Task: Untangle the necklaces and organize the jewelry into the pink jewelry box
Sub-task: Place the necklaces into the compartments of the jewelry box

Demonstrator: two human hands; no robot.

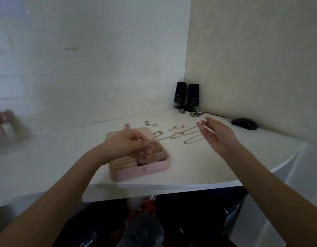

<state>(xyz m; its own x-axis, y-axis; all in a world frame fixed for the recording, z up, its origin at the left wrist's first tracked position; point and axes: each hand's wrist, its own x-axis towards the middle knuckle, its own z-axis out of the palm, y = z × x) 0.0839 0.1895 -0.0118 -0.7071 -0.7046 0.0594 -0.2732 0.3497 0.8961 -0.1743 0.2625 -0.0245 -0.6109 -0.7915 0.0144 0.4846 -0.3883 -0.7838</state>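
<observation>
**Stretching one chain clear of the rest**

A glossy white desk (189, 168) sits in a pale corner, two black speakers (187, 95) and a black mouse (244, 123) toward its far right corner. The open pink jewelry box (145, 170) lies near the front edge. Above it the left hand (131, 145) pinches one end of a thin silver necklace chain (175, 135) between curled fingertips; the right hand (216, 134), fingers straight and slightly apart, carries the other end. Other fine chains (193, 139) lie just beside it, silver rings (150, 124) and small gold earrings (178, 127) toward the back edge. Best to keep the chain lightly taut and lift slowly, watching for snags, before lowering it into a compartment.
</observation>
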